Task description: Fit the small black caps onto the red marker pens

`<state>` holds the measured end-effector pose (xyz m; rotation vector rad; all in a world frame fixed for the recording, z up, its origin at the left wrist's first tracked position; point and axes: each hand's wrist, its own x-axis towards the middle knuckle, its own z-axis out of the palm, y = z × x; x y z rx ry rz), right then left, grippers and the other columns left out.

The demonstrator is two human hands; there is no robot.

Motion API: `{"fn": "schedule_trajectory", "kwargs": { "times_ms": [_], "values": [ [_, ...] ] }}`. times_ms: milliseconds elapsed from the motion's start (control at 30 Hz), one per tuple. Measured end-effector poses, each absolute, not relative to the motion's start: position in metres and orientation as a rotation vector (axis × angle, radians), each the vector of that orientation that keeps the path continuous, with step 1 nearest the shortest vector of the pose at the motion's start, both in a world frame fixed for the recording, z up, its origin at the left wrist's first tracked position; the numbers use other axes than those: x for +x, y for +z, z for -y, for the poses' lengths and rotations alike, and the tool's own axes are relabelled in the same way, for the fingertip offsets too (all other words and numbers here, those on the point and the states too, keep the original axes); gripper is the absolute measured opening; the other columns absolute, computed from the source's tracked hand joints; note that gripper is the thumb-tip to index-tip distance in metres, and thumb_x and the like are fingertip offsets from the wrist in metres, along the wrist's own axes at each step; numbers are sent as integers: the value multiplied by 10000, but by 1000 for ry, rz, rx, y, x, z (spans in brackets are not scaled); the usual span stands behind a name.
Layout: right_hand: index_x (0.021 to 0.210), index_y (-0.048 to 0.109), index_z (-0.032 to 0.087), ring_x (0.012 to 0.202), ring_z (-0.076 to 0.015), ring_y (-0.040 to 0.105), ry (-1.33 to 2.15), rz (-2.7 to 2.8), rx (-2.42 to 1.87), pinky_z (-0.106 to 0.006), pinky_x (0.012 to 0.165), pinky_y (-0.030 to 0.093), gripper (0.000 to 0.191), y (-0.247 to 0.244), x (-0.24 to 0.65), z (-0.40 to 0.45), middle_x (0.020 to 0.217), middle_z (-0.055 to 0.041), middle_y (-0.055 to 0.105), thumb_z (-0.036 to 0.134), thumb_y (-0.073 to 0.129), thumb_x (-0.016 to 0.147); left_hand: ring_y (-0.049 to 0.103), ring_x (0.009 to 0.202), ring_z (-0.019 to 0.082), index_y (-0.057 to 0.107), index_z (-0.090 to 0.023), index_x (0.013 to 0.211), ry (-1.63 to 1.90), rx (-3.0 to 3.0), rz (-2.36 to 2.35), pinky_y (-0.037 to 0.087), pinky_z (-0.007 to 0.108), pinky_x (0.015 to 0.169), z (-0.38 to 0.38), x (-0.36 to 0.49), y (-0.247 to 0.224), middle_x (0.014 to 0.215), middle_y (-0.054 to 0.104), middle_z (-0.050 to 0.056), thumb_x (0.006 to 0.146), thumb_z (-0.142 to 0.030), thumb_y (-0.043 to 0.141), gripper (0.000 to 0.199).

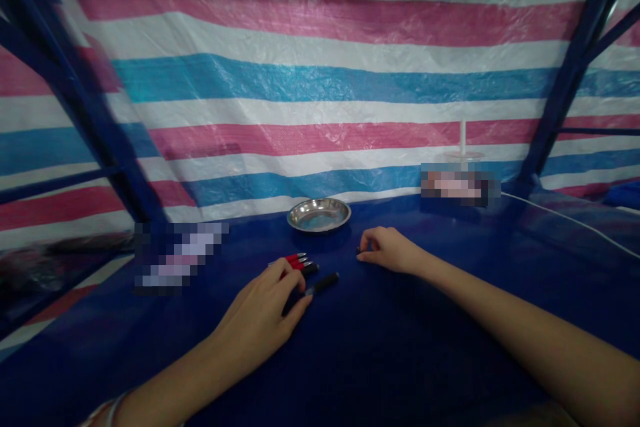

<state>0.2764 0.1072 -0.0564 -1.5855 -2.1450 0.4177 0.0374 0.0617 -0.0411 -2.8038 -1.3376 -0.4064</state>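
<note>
My left hand (270, 300) is low over the blue surface, fingers curled. Between its thumb and index finger is the near end of a black pen (326, 282), which points away to the right. Beneath and just beyond its other fingers lie several pens: red ones (296, 258) with silvery tips and a black one (311, 269) beside them. My fingers partly cover this group. Farther right, my right hand (387, 250) rests near the surface with thumb and index finger pinched together. A small dark piece (358, 251) shows at those fingertips, too small to name.
A shallow round metal dish (319, 216) stands at the back, between and beyond my hands. Blurred-out items lie at the left (183, 257) and back right (460, 187). A white cable (565, 217) runs off right. Blue metal posts and a striped sheet (320, 80) bound the surface.
</note>
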Motion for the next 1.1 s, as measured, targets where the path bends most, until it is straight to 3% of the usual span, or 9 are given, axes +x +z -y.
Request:
{"fn": "schedule_trajectory", "kwargs": {
  "times_ms": [400, 700, 867, 1100],
  "values": [
    [719, 602, 157, 532, -97, 488, 361, 2081, -1530, -214, 497, 321, 138, -45, 270, -101, 576, -7, 559, 289, 574, 688, 503, 748, 197, 502, -164, 857, -429, -2845, 1308, 426, 345, 688, -58, 39, -42, 872, 453, 44, 819, -186, 427, 87],
    [751, 520, 131, 594, -109, 589, 1056, 1772, -1112, -255, 624, 451, 89, -42, 257, -92, 631, -26, 630, 178, 545, 679, 499, 727, 198, 505, -157, 826, -639, -2788, 1270, 419, 343, 670, -56, 39, -42, 834, 489, 54, 834, -193, 378, 132],
    [793, 517, 126, 616, -99, 591, 1180, 1694, -1043, -234, 593, 435, 142, -41, 255, -86, 707, -42, 645, 191, 573, 681, 502, 718, 188, 506, -157, 795, -839, -2772, 1230, 411, 327, 660, -56, 40, -38, 804, 508, 46, 841, -215, 370, 155],
    [791, 528, 131, 586, -86, 577, 1267, 1672, -994, -208, 545, 404, 157, -40, 247, -80, 621, 1, 615, 211, 598, 675, 502, 712, 178, 509, -163, 790, -923, -2783, 1164, 409, 312, 649, -54, 42, -37, 783, 518, 35, 838, -222, 383, 147]
  ]
}}
